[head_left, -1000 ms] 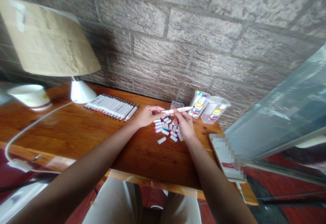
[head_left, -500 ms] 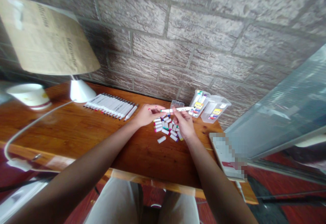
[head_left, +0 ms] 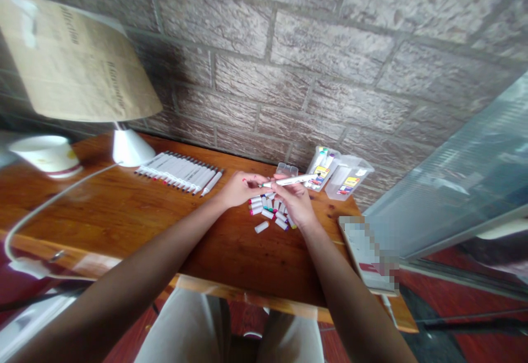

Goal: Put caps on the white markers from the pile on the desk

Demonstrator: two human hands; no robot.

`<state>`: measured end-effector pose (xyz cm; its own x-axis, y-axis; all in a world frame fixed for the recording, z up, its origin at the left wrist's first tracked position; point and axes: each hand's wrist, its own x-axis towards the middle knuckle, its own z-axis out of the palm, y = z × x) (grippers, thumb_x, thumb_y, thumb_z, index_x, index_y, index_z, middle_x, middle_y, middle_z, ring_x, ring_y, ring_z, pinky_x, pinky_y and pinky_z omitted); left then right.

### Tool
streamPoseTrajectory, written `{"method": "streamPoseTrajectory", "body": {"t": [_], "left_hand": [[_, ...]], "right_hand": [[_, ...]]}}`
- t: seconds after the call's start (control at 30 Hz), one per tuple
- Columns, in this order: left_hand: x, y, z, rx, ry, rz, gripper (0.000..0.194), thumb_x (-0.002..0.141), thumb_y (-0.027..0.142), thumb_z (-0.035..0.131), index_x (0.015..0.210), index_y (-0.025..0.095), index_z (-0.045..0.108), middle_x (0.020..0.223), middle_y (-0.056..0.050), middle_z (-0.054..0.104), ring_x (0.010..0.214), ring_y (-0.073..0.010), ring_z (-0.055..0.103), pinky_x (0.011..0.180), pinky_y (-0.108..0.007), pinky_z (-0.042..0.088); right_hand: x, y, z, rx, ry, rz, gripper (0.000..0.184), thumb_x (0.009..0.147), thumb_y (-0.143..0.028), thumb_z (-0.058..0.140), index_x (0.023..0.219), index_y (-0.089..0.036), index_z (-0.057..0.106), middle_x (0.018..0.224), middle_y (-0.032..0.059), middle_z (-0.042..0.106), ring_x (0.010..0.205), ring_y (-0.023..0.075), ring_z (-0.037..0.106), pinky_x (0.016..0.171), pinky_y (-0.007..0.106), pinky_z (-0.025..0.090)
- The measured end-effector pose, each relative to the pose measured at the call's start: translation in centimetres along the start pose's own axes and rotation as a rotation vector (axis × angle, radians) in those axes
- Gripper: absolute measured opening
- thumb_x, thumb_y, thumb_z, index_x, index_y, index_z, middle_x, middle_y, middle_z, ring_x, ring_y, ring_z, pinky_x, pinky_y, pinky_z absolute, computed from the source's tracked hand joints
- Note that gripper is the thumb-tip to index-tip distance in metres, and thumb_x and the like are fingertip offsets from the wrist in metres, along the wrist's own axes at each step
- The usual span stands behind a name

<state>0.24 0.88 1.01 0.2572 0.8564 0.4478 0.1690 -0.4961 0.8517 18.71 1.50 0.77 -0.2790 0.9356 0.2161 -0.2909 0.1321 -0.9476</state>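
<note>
A white marker [head_left: 295, 180] with a green end is held nearly level above the table. My right hand [head_left: 296, 201] is closed round its middle, thumb on the near side. At the green end is my left hand [head_left: 241, 190], its fingers closed on the marker; part of that grip is hidden. Below both hands lies a loose pile of white marker caps [head_left: 268, 214] with coloured ends, partly covered by my fingers. To the left, several uncapped white markers [head_left: 181, 171] lie side by side in a slanting row.
Behind my right hand stand a clear box with markers [head_left: 319, 168] and another clear box [head_left: 348, 176]. A small clear tray [head_left: 287, 169] is by the wall. A lamp [head_left: 130, 148] and a paper cup [head_left: 47, 154] stand left. A partly blurred-out flat device [head_left: 363, 253] lies right.
The marker has shifted slightly right and down and tilts a little more. My right fingers have moved left along it, towards its green end, and my left hand has turned slightly.
</note>
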Motion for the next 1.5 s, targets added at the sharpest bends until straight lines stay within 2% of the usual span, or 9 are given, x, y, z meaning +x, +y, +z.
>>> {"method": "streamPoseTrajectory", "body": {"t": [0.37, 0.53, 0.7, 0.9, 0.97, 1.07, 1.23, 1.3, 1.5], "left_hand": [[0.1, -0.4, -0.1, 0.033, 0.012, -0.003, 0.035, 0.078, 0.041, 0.074, 0.098, 0.012, 0.077, 0.084, -0.008, 0.076, 0.069, -0.0153, 0.065, 0.063, -0.025, 0.049], [0.1, -0.5, 0.1, 0.009, -0.031, 0.008, 0.038, 0.078, 0.04, 0.075, 0.102, 0.011, 0.074, 0.087, -0.008, 0.075, 0.069, -0.0144, 0.065, 0.063, -0.024, 0.049], [0.0, 0.5, 0.1, 0.092, 0.03, 0.011, 0.035, 0.082, 0.043, 0.07, 0.101, 0.013, 0.074, 0.082, -0.006, 0.074, 0.063, -0.0122, 0.061, 0.058, -0.022, 0.046], [0.1, 0.8, -0.3, 0.15, 0.093, 0.039, 0.033, 0.086, 0.043, 0.064, 0.097, 0.014, 0.075, 0.085, -0.006, 0.076, 0.07, -0.0148, 0.065, 0.064, -0.023, 0.049], [0.2, 0.5, -0.3, 0.146, 0.109, 0.049, 0.033, 0.087, 0.044, 0.063, 0.096, 0.014, 0.075, 0.088, -0.007, 0.076, 0.075, -0.016, 0.066, 0.066, -0.024, 0.05], [0.3, 0.2, -0.3, 0.143, 0.128, 0.06, 0.034, 0.087, 0.044, 0.062, 0.094, 0.014, 0.074, 0.09, -0.007, 0.076, 0.079, -0.0167, 0.067, 0.07, -0.025, 0.05], [0.3, 0.1, -0.3, 0.162, 0.137, 0.044, 0.034, 0.088, 0.045, 0.061, 0.094, 0.014, 0.075, 0.089, -0.007, 0.076, 0.076, -0.0162, 0.067, 0.069, -0.024, 0.05], [0.3, 0.1, -0.3, 0.169, 0.138, 0.044, 0.035, 0.088, 0.046, 0.061, 0.094, 0.015, 0.075, 0.088, -0.006, 0.076, 0.075, -0.0157, 0.066, 0.067, -0.024, 0.049], [0.3, 0.2, -0.4, 0.178, 0.136, 0.04, 0.035, 0.088, 0.046, 0.06, 0.092, 0.015, 0.075, 0.087, -0.006, 0.076, 0.074, -0.0157, 0.066, 0.066, -0.024, 0.048]], "right_hand": [[-0.1, 0.1, 0.3, -0.015, -0.053, -0.043, 0.03, 0.068, -0.03, 0.083, 0.095, -0.023, 0.073, 0.094, 0.001, 0.076, 0.077, 0.0134, 0.067, 0.066, 0.024, 0.051], [-0.1, -0.3, 0.3, -0.047, -0.002, -0.037, 0.036, 0.066, -0.034, 0.084, 0.097, -0.023, 0.071, 0.09, 0.0, 0.074, 0.075, 0.0136, 0.066, 0.066, 0.026, 0.053], [-0.2, -1.1, 0.7, -0.137, 0.095, -0.084, 0.039, 0.074, -0.048, 0.076, 0.103, -0.023, 0.068, 0.075, -0.0033, 0.065, 0.063, 0.0112, 0.059, 0.059, 0.024, 0.051], [-0.2, -0.8, 0.7, -0.122, 0.034, -0.062, 0.042, 0.078, -0.054, 0.069, 0.107, -0.024, 0.066, 0.076, -0.0022, 0.059, 0.068, 0.0134, 0.059, 0.059, 0.025, 0.051], [-0.2, -0.5, 0.6, -0.1, 0.031, -0.056, 0.039, 0.078, -0.05, 0.069, 0.108, -0.025, 0.066, 0.074, -0.0031, 0.057, 0.065, 0.0119, 0.056, 0.056, 0.024, 0.049], [-0.3, -0.5, 0.6, -0.066, 0.049, -0.032, 0.039, 0.078, -0.045, 0.069, 0.112, -0.027, 0.064, 0.071, -0.0056, 0.053, 0.054, 0.0078, 0.045, 0.046, 0.019, 0.036], [-0.2, -1.3, 0.8, 0.058, 0.077, -0.012, 0.049, 0.083, -0.064, 0.059, 0.12, -0.032, 0.058, 0.07, -0.0066, 0.05, 0.044, 0.0055, 0.029, 0.039, 0.019, 0.017], [-0.1, -1.5, 0.7, 0.117, 0.104, 0.004, 0.049, 0.081, -0.067, 0.06, 0.114, -0.031, 0.058, 0.065, -0.0077, 0.047, 0.041, 0.0056, 0.024, 0.038, 0.02, 0.015], [0.3, -1.9, 0.2, 0.226, 0.107, 0.072, 0.04, 0.075, -0.059, 0.07, 0.094, -0.024, 0.06, 0.062, -0.0079, 0.045, 0.041, 0.0052, 0.02, 0.037, 0.022, 0.015]]}}
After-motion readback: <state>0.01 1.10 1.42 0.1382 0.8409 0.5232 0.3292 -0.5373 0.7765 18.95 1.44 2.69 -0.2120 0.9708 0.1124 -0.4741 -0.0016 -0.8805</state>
